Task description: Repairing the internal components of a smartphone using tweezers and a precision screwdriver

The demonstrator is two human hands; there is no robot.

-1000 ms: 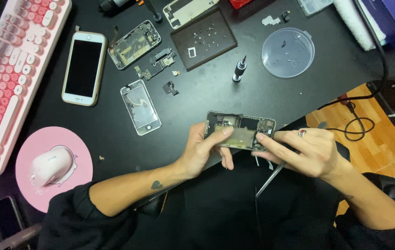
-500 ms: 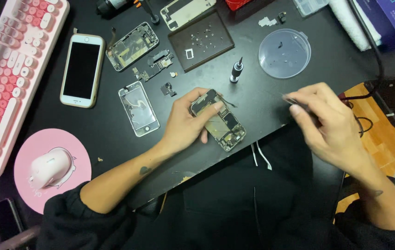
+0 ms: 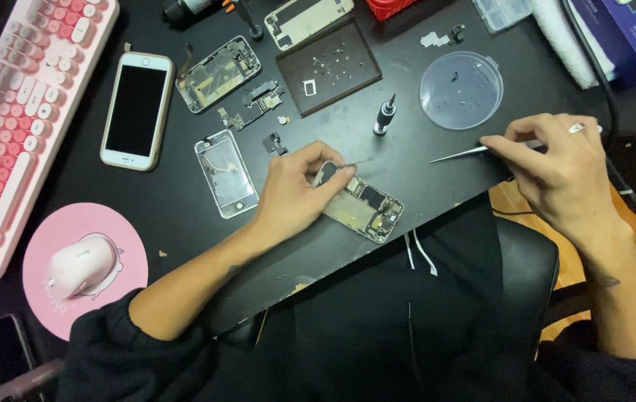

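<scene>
An opened phone chassis with bare circuitry lies near the front edge of the black table. My left hand rests on its upper end, fingers curled around it. To the right, my right hand pinches metal tweezers whose tip points left, just below a round clear plastic dish. The tweezers are apart from the chassis.
A dark tray of screws, a small screwdriver bit, another opened phone, a clear phone frame, a whole white phone, a pink keyboard and a pink mouse on its pad lie about.
My left hand laid the chassis down on the table and turned it. My right hand left the chassis, moved right and up, and now holds tweezers by the clear dish.
</scene>
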